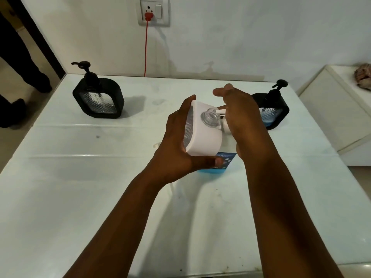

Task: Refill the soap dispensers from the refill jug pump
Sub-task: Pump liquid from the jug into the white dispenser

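Forearms: both reach forward over the white surface (80, 197), nearest the camera.
Left hand (176, 149): fingers curled round the white dispenser (202, 137), thumb under its near edge, fingertips over its far edge.
White dispenser: held tilted above the surface, its open clear neck (209, 117) facing up, just beside the right fingers.
Right hand (243, 119): palm pressing on the refill jug pump (222, 113), fingers straight and pointing left above the neck.
Refill jug (220, 163): blue, mostly hidden below both hands.
Black dispenser, left (98, 97): upright, well apart from the left fingers.
Black dispenser, right (273, 111): upright, just behind the right hand.
Wall: socket (153, 12) with red cord (146, 47).
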Tool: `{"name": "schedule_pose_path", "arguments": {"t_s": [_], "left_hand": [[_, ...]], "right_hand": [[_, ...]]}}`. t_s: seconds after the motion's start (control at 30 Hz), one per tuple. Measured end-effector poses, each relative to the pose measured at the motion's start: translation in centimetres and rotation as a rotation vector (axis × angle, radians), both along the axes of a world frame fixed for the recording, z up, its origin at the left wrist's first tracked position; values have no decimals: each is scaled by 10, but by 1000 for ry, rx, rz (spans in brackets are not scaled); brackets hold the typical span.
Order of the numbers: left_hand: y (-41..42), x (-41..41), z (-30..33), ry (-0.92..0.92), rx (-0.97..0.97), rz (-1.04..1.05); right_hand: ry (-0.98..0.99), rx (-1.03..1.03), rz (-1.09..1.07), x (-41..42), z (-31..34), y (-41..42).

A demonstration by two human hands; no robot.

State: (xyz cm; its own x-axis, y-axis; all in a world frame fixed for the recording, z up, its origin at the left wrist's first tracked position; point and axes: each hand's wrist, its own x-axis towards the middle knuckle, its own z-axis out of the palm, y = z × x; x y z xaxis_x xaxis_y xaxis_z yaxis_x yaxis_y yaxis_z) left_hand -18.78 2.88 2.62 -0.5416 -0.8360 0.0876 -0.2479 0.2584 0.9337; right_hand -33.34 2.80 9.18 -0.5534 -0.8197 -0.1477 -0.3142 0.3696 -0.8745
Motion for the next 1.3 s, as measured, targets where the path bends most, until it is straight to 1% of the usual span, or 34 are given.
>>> {"name": "schedule_pose_path", "arguments": {"t_s": [0.07, 0.1, 0.17, 0.27, 0.4, 0.5, 0.63, 0.67, 0.9, 1.03, 1.1, 1.2, 1.3], "left_hand": [[0, 0, 1, -5, -1, 2], [-1, 0, 1, -3, 0, 3], [-2, 1, -1, -3, 2, 0], [-3, 1, -5, -5, 9, 4], [-2, 1, -4, 13, 22, 2], [-3, 0, -5, 13, 15, 4], [-5, 0, -7, -11, 0, -5], [-5, 0, -7, -14, -7, -8], [-2, 0, -5, 30, 7, 4], [-1, 0, -2, 27, 2, 1], [-2, 0, -3, 13, -5, 4], [-3, 1, -5, 7, -1, 8], [-4, 1, -6, 9, -10, 7]], "right_hand": [[-121, -11, 20, -1, 3, 2], [-134, -15, 46, -1, 3, 2], [-91, -31, 80, -3, 2, 2], [-26, -17, 59, -2, 2, 0], [-12, -26, 47, -1, -2, 2], [-64, -18, 41, -3, -1, 4], [-228, -24, 66, -4, 5, 9], [-236, -19, 72, -4, 6, 10], [-108, 8, 52, -4, 4, 7], [-96, 13, 31, -1, 1, 4], [-127, 5, 45, -3, 2, 7], [-253, -51, 47, -5, 5, 12], [-198, 19, 54, -5, 7, 7]]}}
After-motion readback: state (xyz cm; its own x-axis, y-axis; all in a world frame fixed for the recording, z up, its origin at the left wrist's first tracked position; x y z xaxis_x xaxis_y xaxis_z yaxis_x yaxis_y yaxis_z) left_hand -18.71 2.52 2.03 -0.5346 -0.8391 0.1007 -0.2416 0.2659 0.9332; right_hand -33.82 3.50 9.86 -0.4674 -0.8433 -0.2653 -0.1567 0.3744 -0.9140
